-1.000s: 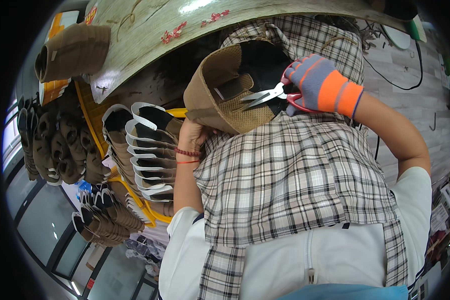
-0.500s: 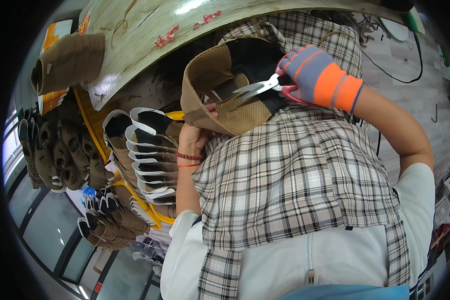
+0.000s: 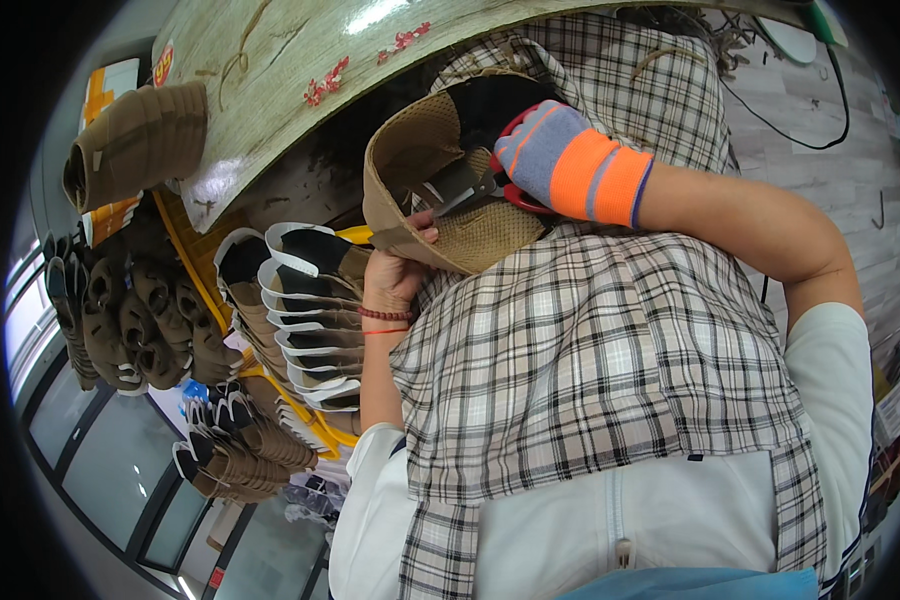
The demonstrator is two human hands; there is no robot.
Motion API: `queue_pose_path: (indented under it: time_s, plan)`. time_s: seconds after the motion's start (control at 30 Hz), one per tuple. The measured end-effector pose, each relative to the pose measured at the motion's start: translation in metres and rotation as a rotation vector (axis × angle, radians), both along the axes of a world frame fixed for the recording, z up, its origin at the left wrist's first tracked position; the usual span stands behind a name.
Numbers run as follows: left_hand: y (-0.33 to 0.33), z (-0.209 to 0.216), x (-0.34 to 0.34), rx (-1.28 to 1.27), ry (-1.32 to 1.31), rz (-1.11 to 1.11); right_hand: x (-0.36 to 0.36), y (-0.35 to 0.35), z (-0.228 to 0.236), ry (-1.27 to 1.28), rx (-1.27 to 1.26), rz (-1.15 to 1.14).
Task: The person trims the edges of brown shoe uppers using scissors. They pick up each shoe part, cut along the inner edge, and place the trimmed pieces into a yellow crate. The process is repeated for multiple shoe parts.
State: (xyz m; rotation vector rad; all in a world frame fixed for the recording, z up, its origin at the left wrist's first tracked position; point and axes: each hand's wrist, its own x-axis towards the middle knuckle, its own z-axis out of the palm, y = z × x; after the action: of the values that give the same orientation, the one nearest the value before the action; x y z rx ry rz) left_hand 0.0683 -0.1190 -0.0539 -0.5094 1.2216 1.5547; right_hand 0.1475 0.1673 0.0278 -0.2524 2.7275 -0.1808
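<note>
The left hand (image 3: 398, 268) is bare and grips the tan shoe upper (image 3: 440, 190) by its lower edge, thumb on top. The shoe upper sits up over the checked apron (image 3: 590, 370) on the person's lap. The right hand (image 3: 570, 165), in a grey and orange glove, is closed around the red handles of the scissors (image 3: 475, 190). The blades poke inside the shoe upper, just above the left thumb.

The blades could nick that thumb, because it is so close to them. A snip that goes too deep could cut the mesh. I think the blades are a little open, but the glove hides part of them.

Left of the left hand, just beside it, is a row of white-edged shoe uppers (image 3: 305, 300). Farther left hang brown ones (image 3: 130, 320). Above sits a wooden table (image 3: 270, 70) with a folded brown piece (image 3: 135, 145) at its end. The table edge is close above the right hand and leaves little room.
</note>
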Motion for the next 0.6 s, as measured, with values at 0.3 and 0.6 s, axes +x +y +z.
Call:
queue_pose_path:
  time_s: [0.3, 0.6]
  plan:
    - [0.006, 0.002, 0.003, 0.053, 0.012, 0.015, 0.005, 0.042, -0.001, -0.136, -0.199, -0.157]
    - [0.001, -0.007, 0.009, 0.115, 0.025, 0.068, -0.008, 0.016, 0.0, -0.212, -0.177, -0.023]
